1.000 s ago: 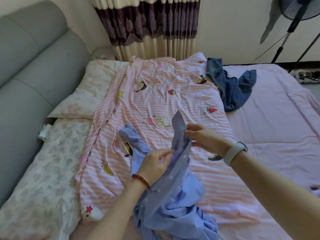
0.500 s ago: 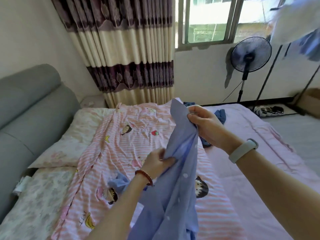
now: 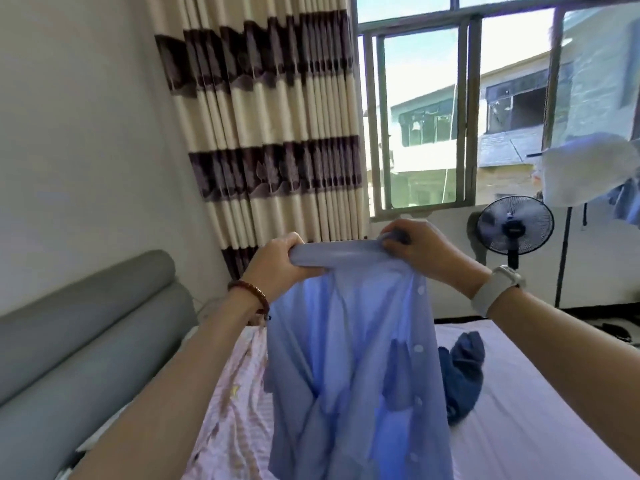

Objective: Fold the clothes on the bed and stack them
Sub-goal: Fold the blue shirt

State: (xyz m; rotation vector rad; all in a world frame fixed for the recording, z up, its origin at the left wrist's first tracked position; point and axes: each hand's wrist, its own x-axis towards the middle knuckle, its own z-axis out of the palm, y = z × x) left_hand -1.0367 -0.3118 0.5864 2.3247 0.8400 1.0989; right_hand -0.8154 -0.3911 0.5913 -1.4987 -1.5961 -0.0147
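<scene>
Lifted off the bed [image 3: 519, 393] since a second ago, the light blue shirt [image 3: 349, 368] hangs unfolded, its collar gripped by left hand [image 3: 277, 263] and right hand [image 3: 424, 251]. Nothing looks folded yet; a dark blue garment [image 3: 462, 372] waits.

You stood over a bed [image 3: 540, 410] covered by a pale lilac sheet, which showed bare on its right half. Along the left half lay a pink-and-white striped blanket [image 3: 235, 403] with small cartoon prints, rumpled and running from the near edge toward the far end. A dark blue garment [image 3: 462, 372] lay crumpled on the lilac sheet near the bed's middle, just to the right of the striped blanket's side; its left part was hidden, so you could not tell whether the two touched. A grey padded headboard [image 3: 86, 327] ran along the bed's left side, just beside the striped blanket.
</scene>
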